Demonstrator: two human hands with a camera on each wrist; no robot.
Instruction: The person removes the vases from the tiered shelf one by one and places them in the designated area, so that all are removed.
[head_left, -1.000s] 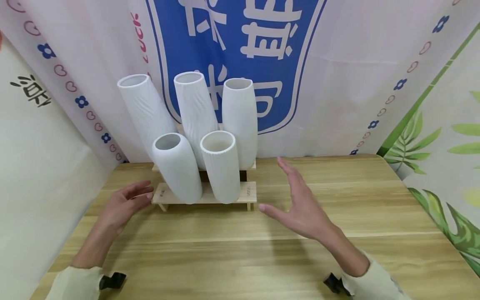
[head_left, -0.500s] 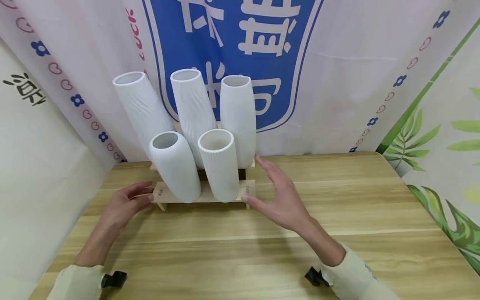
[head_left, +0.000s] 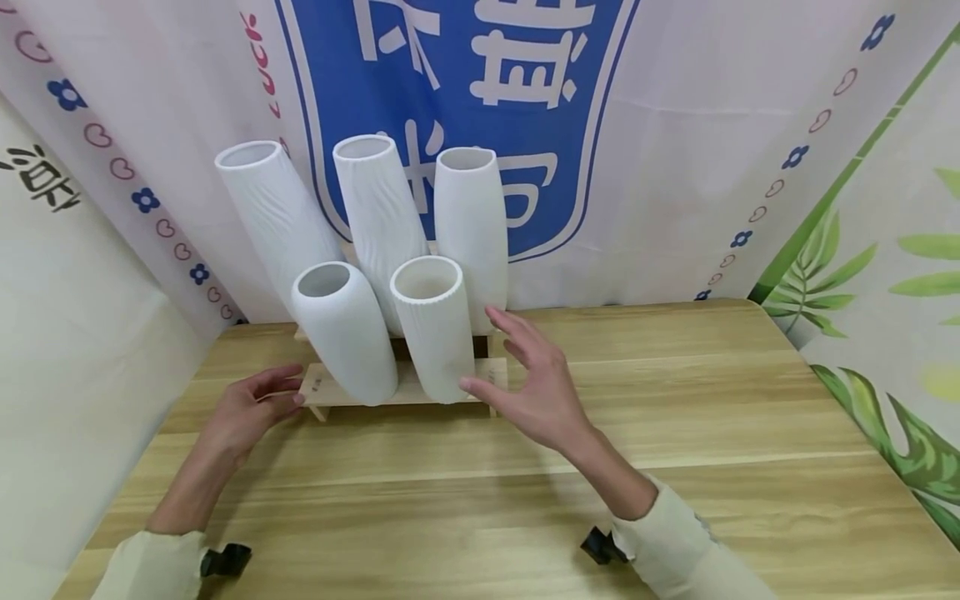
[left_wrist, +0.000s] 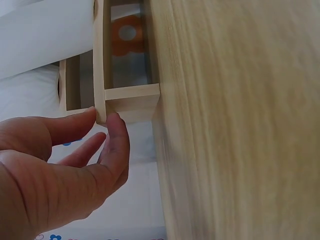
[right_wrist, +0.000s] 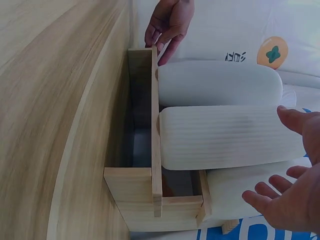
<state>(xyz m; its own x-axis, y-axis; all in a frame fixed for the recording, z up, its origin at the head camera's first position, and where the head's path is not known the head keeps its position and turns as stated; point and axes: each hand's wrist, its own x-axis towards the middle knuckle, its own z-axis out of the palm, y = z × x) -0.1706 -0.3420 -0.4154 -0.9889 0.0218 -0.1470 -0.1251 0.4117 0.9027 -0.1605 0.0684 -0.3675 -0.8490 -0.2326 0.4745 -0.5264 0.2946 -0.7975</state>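
Observation:
A two-step wooden rack (head_left: pixel 318 388) carries white vases on the table. At its left end, my left hand (head_left: pixel 243 412) pinches the lower board's tip between thumb and fingers, as the left wrist view shows. My right hand (head_left: pixel 536 396) is spread beside the front ribbed vase (head_left: pixel 438 342); its thumb overlaps that vase's lower side in the head view. In the right wrist view a gap shows between the right fingers and the ribbed vase. A smooth vase (head_left: pixel 348 342) shares the front step.
Behind stand three taller vases: one on the left (head_left: pixel 281 217), one in the middle (head_left: pixel 382 217) and one on the right (head_left: pixel 474 217). A printed cloth (head_left: pixel 660 183) hangs along the back edge of the wooden table (head_left: pixel 675 400).
My right hand has moved left, from beside the rack to the ribbed vase. The left hand stays at the rack's left end. The head view has shifted slightly.

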